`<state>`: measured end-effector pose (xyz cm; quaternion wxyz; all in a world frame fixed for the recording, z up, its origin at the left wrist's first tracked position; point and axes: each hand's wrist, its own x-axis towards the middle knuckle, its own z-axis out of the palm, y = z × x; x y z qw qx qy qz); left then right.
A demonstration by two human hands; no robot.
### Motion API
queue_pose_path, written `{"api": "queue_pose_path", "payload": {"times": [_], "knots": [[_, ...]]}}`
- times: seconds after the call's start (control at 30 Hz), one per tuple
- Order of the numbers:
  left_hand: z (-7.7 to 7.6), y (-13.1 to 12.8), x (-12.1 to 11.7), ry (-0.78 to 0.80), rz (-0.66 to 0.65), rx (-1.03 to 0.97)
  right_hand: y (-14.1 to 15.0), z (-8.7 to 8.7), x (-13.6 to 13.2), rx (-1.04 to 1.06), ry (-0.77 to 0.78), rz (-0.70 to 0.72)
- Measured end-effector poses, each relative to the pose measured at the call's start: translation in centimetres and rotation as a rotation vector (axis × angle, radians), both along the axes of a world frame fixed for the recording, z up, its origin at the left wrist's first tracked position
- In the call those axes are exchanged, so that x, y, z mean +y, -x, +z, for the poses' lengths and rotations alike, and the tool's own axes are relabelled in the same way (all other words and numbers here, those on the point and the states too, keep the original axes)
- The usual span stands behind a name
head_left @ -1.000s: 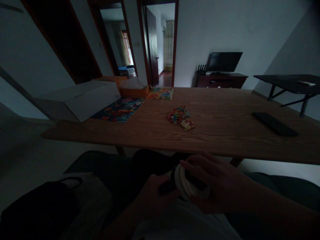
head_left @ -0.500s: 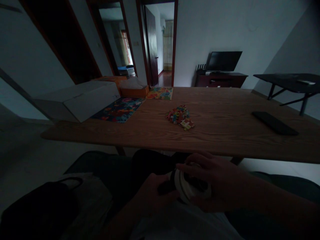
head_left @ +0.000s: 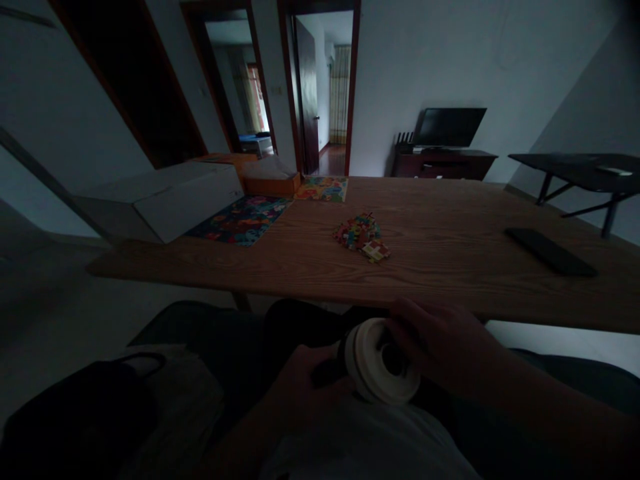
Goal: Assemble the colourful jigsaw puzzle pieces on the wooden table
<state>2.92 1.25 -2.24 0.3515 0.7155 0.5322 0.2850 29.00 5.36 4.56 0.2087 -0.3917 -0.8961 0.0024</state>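
Low in the dim view, my left hand (head_left: pixel 307 380) is closed around the dark side of a cup-like container, near what looks like a handle. Its round white lid (head_left: pixel 367 360) is tilted up toward me and shows a dark round opening. My right hand (head_left: pixel 430 333) comes in from the right, its bent fingers against the upper right rim of the lid. Shadow hides the fingertips and most of the container's body. Beyond my hands, a small pile of colourful puzzle-like pieces (head_left: pixel 361 233) lies on the wooden table (head_left: pixel 440 247).
A long white box (head_left: pixel 195 200), a patterned dark mat (head_left: pixel 245 220) and an orange tissue box (head_left: pixel 270 183) sit on the table's left. A flat black object (head_left: pixel 550 251) lies at the right. A dark bag (head_left: pixel 85 420) is at my lower left.
My right hand has shifted up and right from across the lid to its upper right rim, uncovering the white face and its opening. The left hand keeps its hold.
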Motion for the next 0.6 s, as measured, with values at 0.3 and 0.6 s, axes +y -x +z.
{"api": "queue_pose_path", "payload": {"times": [0.3,0.6], "knots": [[-0.2,-0.1,0.2,-0.008,0.095,-0.023,0.0,1.7,-1.6,-0.040,-0.006,0.315],[0.2,-0.7,0.2,0.013,-0.167,-0.056,2.9,1.9,-1.3,-0.018,-0.190,0.470]]}}
